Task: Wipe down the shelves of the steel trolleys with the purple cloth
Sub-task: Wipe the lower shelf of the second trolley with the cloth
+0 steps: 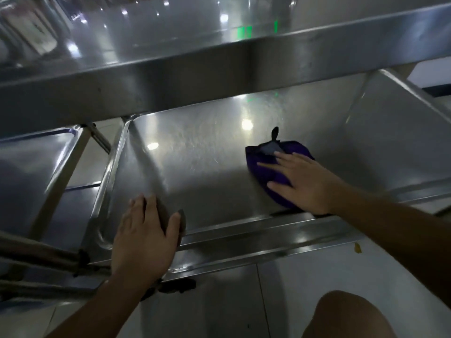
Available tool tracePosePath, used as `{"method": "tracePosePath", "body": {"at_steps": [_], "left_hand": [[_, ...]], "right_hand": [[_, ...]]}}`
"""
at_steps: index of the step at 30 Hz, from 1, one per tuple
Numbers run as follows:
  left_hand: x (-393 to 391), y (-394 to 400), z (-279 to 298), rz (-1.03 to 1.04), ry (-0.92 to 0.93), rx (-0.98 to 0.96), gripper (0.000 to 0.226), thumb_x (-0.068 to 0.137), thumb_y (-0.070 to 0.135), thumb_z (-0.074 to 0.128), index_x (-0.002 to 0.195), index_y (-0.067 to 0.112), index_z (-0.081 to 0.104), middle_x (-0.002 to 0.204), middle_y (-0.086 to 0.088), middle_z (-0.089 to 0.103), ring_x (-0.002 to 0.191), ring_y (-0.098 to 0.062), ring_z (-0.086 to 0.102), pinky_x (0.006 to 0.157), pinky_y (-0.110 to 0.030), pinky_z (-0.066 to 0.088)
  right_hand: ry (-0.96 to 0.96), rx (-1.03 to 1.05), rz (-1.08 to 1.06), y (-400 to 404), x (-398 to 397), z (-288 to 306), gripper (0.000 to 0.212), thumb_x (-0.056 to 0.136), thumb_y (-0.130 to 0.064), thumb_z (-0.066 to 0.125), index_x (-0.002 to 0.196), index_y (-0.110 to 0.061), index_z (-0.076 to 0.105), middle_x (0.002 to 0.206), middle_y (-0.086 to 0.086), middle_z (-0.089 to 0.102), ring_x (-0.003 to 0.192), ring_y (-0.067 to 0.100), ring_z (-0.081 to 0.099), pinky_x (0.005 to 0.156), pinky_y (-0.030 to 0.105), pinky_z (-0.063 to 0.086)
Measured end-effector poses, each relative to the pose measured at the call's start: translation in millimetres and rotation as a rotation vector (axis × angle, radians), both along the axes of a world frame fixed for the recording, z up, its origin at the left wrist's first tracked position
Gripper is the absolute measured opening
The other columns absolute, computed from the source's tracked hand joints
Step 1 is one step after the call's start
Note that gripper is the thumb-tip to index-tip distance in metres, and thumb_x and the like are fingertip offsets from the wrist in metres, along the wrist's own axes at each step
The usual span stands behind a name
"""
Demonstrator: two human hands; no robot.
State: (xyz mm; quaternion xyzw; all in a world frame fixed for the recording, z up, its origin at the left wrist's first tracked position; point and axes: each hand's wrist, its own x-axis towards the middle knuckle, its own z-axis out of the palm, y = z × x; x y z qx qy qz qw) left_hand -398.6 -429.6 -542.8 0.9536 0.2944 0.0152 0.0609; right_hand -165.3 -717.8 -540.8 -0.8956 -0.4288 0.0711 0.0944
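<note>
You are crouched at the lower shelf [195,172] of the steel trolley, under its upper shelf [170,76]. Most of the unwiped steel lies to the left of and beyond the purple cloth [273,174], which sits near the front right. Your right hand [302,181] presses it flat with fingers spread, so that hand does the sweeping. Your left hand [144,235] rests open on the front rim, bracing you.
</note>
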Motion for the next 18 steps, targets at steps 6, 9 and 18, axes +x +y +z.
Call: {"method": "tracePosePath", "body": {"at_steps": [6,9,18], "left_hand": [[0,2,0,-0.005,-0.002,0.011,0.086,0.102,0.069,0.019,0.164,0.01,0.027,0.17,-0.019,0.028,0.16,-0.032,0.02,0.128,-0.048,0.021],[1,3,-2,-0.01,0.012,0.025,0.09,0.1,0.071,0.018,0.166,0.01,0.022,0.172,-0.018,0.024,0.161,-0.031,0.017,0.13,-0.045,0.016],[3,1,-4,-0.017,-0.026,0.01,0.086,0.102,0.071,0.019,0.167,0.014,0.02,0.174,-0.015,0.019,0.163,-0.027,0.01,0.132,-0.043,0.011]], "right_hand": [[-0.09,0.036,-0.383,-4,100,-2,0.054,0.105,-0.053,0.034,0.154,-0.032,0.044,0.154,0.018,0.046,0.14,0.037,0.044,0.115,0.044,0.03],[-0.053,0.027,-0.572,32,148,-3,0.058,0.104,-0.055,0.023,0.155,-0.031,0.037,0.161,0.014,0.038,0.145,0.038,0.036,0.118,0.056,0.027],[-0.087,0.046,-0.025,165,7,6,0.052,0.102,-0.056,0.037,0.148,-0.035,0.049,0.156,0.003,0.047,0.144,0.026,0.041,0.115,0.044,0.034]]}}
